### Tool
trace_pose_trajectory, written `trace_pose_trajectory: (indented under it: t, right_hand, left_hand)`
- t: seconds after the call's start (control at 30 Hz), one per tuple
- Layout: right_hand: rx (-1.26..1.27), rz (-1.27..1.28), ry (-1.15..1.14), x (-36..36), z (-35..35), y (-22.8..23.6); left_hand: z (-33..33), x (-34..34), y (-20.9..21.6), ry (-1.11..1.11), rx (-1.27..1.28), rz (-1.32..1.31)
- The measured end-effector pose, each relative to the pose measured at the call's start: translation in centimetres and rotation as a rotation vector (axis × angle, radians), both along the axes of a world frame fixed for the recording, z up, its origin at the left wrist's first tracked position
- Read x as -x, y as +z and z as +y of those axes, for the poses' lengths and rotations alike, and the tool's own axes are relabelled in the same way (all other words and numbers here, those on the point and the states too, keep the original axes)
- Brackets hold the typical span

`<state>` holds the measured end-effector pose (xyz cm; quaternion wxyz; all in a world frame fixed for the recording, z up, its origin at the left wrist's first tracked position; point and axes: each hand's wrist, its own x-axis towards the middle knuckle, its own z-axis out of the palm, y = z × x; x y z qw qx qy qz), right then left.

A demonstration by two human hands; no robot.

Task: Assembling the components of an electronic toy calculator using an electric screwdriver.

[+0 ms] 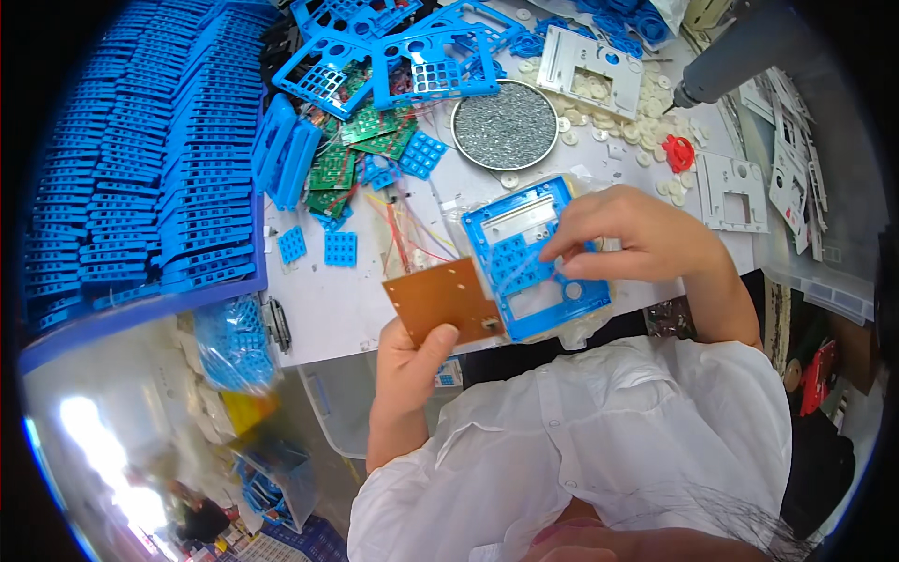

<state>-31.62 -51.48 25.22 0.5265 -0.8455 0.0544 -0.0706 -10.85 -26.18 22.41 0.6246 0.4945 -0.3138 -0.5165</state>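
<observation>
My left hand (412,361) grips a brown circuit board (440,298) by its near edge, thumb on top, tilted beside a blue plastic housing (581,298). That housing lies on the table with its inside facing up. A blue rubber keypad (515,264) sits in it, beside a clear window strip. Over the housing's right side is my right hand (623,234), fingers bent and the thumb and index tips apart. Its index tip is at the keypad; whether it presses there I cannot tell. Thin coloured wires (421,245) lie beside the board's far edge.
Stacked blue housings fill a blue crate (140,323) at left. Green circuit boards (375,126) and loose keypads (340,249) lie behind. A round tray of small screws (506,124) stands ahead. A grey electric screwdriver (735,61) hangs at the right, above white discs (646,131) and white panels (730,192).
</observation>
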Motion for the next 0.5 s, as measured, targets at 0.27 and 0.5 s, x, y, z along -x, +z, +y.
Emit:
trace_pose_trajectory:
  t: [0.27,0.5]
  right_hand:
    - [0.053,-0.095,0.032,2.7,2.7,0.6]
    - [0.112,0.217,0.176,5.9,6.6,-1.6]
  left_hand:
    - [-1.3,3.5,1.2,-0.352,-0.029,0.035]
    - [-1.0,4.9,-0.1,-0.281,-0.166,0.249]
